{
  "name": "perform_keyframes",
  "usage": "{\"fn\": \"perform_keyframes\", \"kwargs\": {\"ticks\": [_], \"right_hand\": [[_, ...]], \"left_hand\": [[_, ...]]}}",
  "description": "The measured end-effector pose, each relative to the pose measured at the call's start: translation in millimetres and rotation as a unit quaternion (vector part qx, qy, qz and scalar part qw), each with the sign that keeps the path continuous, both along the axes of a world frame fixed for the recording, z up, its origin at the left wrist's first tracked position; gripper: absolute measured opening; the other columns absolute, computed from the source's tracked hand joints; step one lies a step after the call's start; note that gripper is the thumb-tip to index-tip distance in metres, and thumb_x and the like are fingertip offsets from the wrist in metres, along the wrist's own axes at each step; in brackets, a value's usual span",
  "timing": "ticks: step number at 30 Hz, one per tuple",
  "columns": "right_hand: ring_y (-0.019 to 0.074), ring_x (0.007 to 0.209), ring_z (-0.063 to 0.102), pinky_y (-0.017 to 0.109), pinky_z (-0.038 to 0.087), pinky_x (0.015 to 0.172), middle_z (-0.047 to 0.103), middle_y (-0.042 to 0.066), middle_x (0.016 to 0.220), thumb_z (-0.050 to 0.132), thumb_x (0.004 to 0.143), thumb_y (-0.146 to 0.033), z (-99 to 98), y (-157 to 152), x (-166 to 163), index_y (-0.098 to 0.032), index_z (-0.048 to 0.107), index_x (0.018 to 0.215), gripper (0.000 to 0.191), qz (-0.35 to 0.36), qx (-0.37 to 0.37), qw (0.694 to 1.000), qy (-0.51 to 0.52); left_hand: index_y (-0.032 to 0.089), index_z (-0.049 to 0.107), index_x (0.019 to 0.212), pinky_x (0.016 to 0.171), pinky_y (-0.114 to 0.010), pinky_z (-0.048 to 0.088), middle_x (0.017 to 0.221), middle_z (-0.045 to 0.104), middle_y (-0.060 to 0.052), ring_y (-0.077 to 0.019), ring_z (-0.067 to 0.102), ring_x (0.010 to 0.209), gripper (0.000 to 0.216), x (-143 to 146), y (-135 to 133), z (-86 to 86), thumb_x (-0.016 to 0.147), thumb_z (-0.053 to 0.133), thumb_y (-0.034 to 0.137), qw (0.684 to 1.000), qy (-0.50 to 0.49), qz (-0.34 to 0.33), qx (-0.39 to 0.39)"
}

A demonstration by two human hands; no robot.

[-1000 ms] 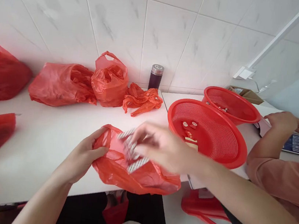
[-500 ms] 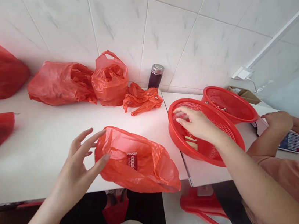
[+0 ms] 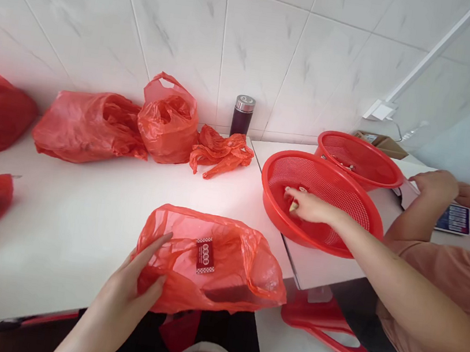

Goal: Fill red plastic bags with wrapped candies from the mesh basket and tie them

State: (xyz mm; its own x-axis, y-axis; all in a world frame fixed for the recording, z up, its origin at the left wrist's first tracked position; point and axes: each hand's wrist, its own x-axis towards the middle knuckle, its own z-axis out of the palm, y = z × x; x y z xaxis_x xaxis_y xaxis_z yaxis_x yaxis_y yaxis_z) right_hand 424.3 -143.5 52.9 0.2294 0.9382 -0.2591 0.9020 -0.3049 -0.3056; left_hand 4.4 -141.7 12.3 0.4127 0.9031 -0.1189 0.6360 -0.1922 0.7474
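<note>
My left hand (image 3: 127,286) is at the left edge of a red plastic bag (image 3: 249,259), thumb and forefinger stretched apart and touching the film; its other fingers are partly hidden. The bag lies with its mouth open towards me at the table's front edge. Inside it rests a small dark-red packet (image 3: 205,255) with white lettering. My right hand (image 3: 311,206) reaches down into a red perforated basket (image 3: 273,216), its fingers curled round a small cream-coloured piece (image 3: 294,207). A few small pale bits lie by the fingertips; the palm hides what else is there.
Behind are filled red bags (image 3: 88,126), a crumpled bag (image 3: 221,152) and a dark flask (image 3: 242,116) against the tiled wall. A second red basket (image 3: 363,162) stands right. A co-worker's arm (image 3: 418,205) is near a device with keys (image 3: 454,219). A red stool (image 3: 315,318) is below.
My right hand has lowered into the basket and its fingers have closed. My left hand has come onto the bag's edge; the bag's mouth is wider and the packet shows fully.
</note>
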Motion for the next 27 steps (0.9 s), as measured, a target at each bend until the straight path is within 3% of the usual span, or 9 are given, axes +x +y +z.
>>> {"fn": "perform_keyframes", "kwargs": {"ticks": [3, 6, 9, 12, 14, 16, 21, 24, 27], "right_hand": [[0.0148, 0.070, 0.060, 0.028, 0.051, 0.063, 0.062, 0.001, 0.086, 0.065, 0.079, -0.032, 43.8, -8.2, -33.7, -0.026, 0.048, 0.122, 0.046, -0.008, 0.109, 0.976, 0.190], [0.0141, 0.080, 0.063, 0.028, 0.054, 0.069, 0.060, 0.000, 0.101, 0.068, 0.079, -0.035, 74.0, -22.1, -95.6, -0.031, 0.043, 0.131, 0.057, 0.121, 0.111, 0.898, 0.409], [0.0151, 0.085, 0.064, 0.029, 0.054, 0.074, 0.061, -0.001, 0.098, 0.067, 0.081, -0.039, 64.2, -26.4, -149.7, -0.033, 0.039, 0.137, 0.063, 0.215, 0.023, 0.868, 0.447], [0.0241, 0.089, 0.065, 0.038, 0.055, 0.073, 0.065, 0.005, 0.099, 0.064, 0.082, -0.048, 26.9, -18.2, -169.1, -0.027, 0.047, 0.133, 0.057, 0.217, -0.014, 0.930, 0.297], [0.0323, 0.097, 0.065, 0.045, 0.053, 0.076, 0.066, 0.011, 0.108, 0.062, 0.085, -0.041, 5.4, -11.4, -166.1, -0.023, 0.055, 0.126, 0.046, 0.176, 0.005, 0.972, 0.154], [0.0359, 0.107, 0.062, 0.048, 0.052, 0.083, 0.064, 0.013, 0.117, 0.059, 0.087, -0.030, -3.2, -7.7, -159.4, -0.022, 0.060, 0.121, 0.035, 0.162, 0.028, 0.983, 0.077], [0.0236, 0.104, 0.065, 0.037, 0.052, 0.089, 0.068, 0.005, 0.117, 0.053, 0.090, -0.025, 24.4, -9.0, -144.2, -0.026, 0.065, 0.114, 0.027, 0.237, 0.069, 0.953, 0.178], [0.0181, 0.098, 0.066, 0.033, 0.051, 0.089, 0.069, 0.003, 0.113, 0.049, 0.093, -0.030, 43.3, -1.1, -113.3, -0.026, 0.063, 0.115, 0.027, 0.172, 0.170, 0.955, 0.170], [0.0213, 0.105, 0.064, 0.038, 0.048, 0.093, 0.067, 0.005, 0.117, 0.050, 0.091, -0.032, 41.4, 12.4, -57.2, -0.027, 0.058, 0.122, 0.032, 0.058, 0.196, 0.978, 0.029]], "left_hand": [[0.028, 0.037, 0.146, 0.104, -0.041, 0.042, 0.143, 0.050, -0.005, -0.0273, 0.054, 0.123, 0.066, 5.6, 3.5, 7.4, 0.083, 0.052, 0.038, 0.997, -0.044, -0.016, -0.066], [0.026, 0.034, 0.148, 0.097, -0.036, 0.048, 0.145, 0.049, -0.006, -0.0255, 0.057, 0.119, 0.070, 18.7, 10.4, 14.7, 0.082, 0.055, 0.035, 0.985, -0.110, -0.019, -0.128], [0.024, 0.031, 0.149, 0.091, -0.037, 0.051, 0.140, 0.053, -0.009, -0.0259, 0.061, 0.111, 0.074, 28.9, 18.5, 18.8, 0.081, 0.057, 0.034, 0.970, -0.179, -0.010, -0.164], [0.024, 0.030, 0.149, 0.092, -0.040, 0.050, 0.135, 0.058, -0.010, -0.0269, 0.063, 0.108, 0.076, 27.0, 24.8, 18.5, 0.079, 0.058, 0.033, 0.969, -0.199, -0.005, -0.147], [0.024, 0.034, 0.148, 0.096, -0.040, 0.047, 0.141, 0.052, -0.010, -0.0285, 0.059, 0.115, 0.076, 20.4, 26.8, 16.4, 0.077, 0.059, 0.031, 0.979, -0.175, 0.004, -0.105], [0.025, 0.035, 0.148, 0.100, -0.040, 0.044, 0.148, 0.045, -0.009, -0.0296, 0.054, 0.122, 0.075, 13.7, 26.2, 13.8, 0.077, 0.059, 0.029, 0.985, -0.151, 0.002, -0.085], [0.031, 0.033, 0.148, 0.106, -0.040, 0.039, 0.150, 0.042, -0.004, -0.0276, 0.046, 0.131, 0.068, 7.2, 17.2, 8.4, 0.084, 0.055, 0.033, 0.989, -0.122, -0.035, -0.071], [0.035, 0.033, 0.147, 0.111, -0.043, 0.034, 0.149, 0.043, -0.003, -0.0269, 0.038, 0.137, 0.065, 5.5, 11.3, 4.5, 0.086, 0.056, 0.040, 0.994, -0.098, -0.026, -0.042], [0.038, 0.037, 0.145, 0.111, -0.044, 0.035, 0.148, 0.044, -0.001, -0.0270, 0.037, 0.138, 0.064, 1.4, 5.2, 0.7, 0.085, 0.058, 0.043, 0.996, -0.091, -0.005, 0.008]]}}
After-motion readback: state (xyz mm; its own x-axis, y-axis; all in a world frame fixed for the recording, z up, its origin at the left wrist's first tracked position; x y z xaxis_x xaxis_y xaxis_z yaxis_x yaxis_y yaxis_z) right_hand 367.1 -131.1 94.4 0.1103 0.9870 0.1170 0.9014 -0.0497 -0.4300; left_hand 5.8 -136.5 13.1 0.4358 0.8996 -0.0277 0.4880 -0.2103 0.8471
